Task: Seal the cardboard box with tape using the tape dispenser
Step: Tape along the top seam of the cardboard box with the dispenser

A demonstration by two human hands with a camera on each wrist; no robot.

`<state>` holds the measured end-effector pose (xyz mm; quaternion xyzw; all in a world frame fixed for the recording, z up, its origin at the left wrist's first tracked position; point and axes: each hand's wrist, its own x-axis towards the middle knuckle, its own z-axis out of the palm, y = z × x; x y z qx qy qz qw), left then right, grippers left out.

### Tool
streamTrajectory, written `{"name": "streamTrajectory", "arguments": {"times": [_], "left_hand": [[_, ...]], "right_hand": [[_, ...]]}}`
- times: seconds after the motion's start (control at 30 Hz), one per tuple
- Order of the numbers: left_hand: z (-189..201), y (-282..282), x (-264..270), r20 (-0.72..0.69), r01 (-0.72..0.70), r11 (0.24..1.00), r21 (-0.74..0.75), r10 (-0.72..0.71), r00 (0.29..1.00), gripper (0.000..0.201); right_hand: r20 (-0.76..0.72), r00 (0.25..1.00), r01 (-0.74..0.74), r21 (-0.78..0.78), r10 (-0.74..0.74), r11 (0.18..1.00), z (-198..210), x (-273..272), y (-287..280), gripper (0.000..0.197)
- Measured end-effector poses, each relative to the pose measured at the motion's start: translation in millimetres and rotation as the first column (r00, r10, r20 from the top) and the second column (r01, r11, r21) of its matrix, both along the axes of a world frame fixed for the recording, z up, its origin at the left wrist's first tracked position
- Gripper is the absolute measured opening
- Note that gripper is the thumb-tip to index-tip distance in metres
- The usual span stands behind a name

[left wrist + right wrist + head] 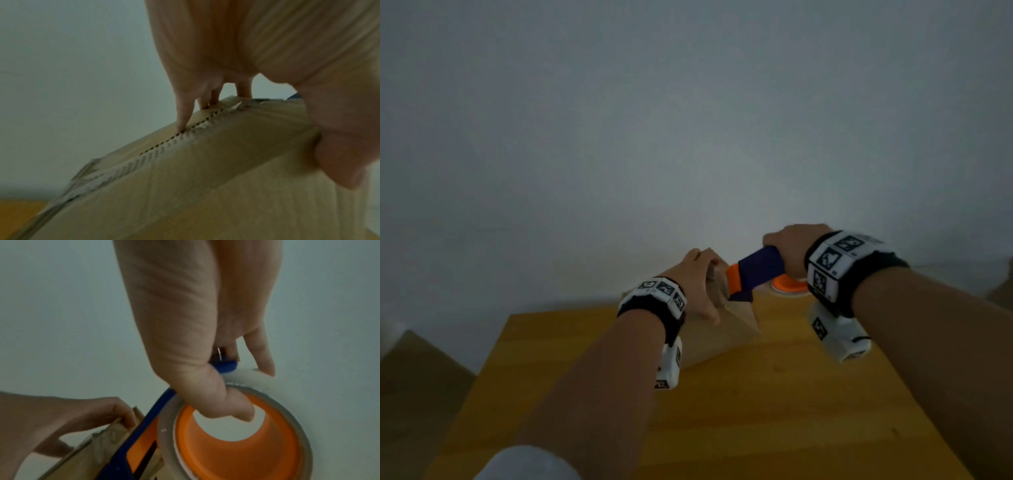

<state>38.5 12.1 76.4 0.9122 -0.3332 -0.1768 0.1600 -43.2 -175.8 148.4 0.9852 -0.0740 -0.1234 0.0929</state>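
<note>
A brown cardboard box [722, 339] stands tilted on the wooden table [756, 428], one corner raised. My left hand [697, 284] grips its raised top edge: the fingers [185, 116] lie along the flap seam and the thumb [339, 162] presses the near face of the box [205, 170]. My right hand [791, 246] is curled round the blue handle of the blue and orange tape dispenser [756, 270], whose front end meets the box beside my left hand. In the right wrist view the dispenser frame [148, 420] lies against the box edge [82, 459], and a finger [265, 356] touches the tape roll [226, 456].
A plain white wall rises right behind the table's far edge. Another brown box [414, 377] stands low at the left, off the table. Bare tabletop lies in front of the box, between my forearms.
</note>
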Motion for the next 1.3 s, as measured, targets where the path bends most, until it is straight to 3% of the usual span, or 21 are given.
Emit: {"name": "streamTrajectory", "arguments": {"times": [0.17,0.27,0.37,0.47,0.6,0.7,1.0,1.3], "left_hand": [[-4.7,45.1,8.8,-0.156,-0.188,0.943,-0.275,0.149,0.976,0.110],[-14.1,80.0,13.8,-0.288,-0.294,0.924,-0.242,0.221,0.932,0.122],[-17.8,114.6,18.9,-0.321,-0.263,0.960,-0.100,0.219,0.921,0.130],[-18.1,132.1,21.3,-0.406,-0.254,0.966,-0.040,0.217,0.888,0.112],[-28.8,130.0,33.4,-0.422,-0.440,0.854,-0.279,0.303,0.855,0.074],[-42.9,120.6,35.0,-0.472,-0.490,0.783,-0.384,0.289,0.833,0.060],[-59.3,116.5,39.3,-0.411,-0.479,0.725,-0.494,0.291,0.864,0.061],[-57.3,107.4,41.2,-0.410,-0.480,0.745,-0.463,0.301,0.861,0.059]], "right_hand": [[0.015,0.998,-0.059,0.040,0.058,0.997,31.3,21.0,30.1,0.050],[0.027,0.992,-0.121,0.044,0.120,0.992,28.1,32.7,59.7,0.055],[0.042,0.978,-0.206,0.020,0.206,0.978,15.1,44.5,89.9,0.057],[-0.001,0.962,-0.272,-0.018,0.272,0.962,7.4,57.2,114.0,0.054],[-0.032,0.937,-0.348,-0.052,0.347,0.936,4.5,68.1,123.1,0.041],[-0.001,0.927,-0.374,-0.063,0.375,0.925,6.0,71.5,119.1,0.039],[-0.010,0.930,-0.363,-0.205,0.369,0.909,10.0,78.5,105.8,0.045],[-0.070,0.952,-0.305,-0.242,0.297,0.921,21.1,76.8,95.6,0.045]]}}
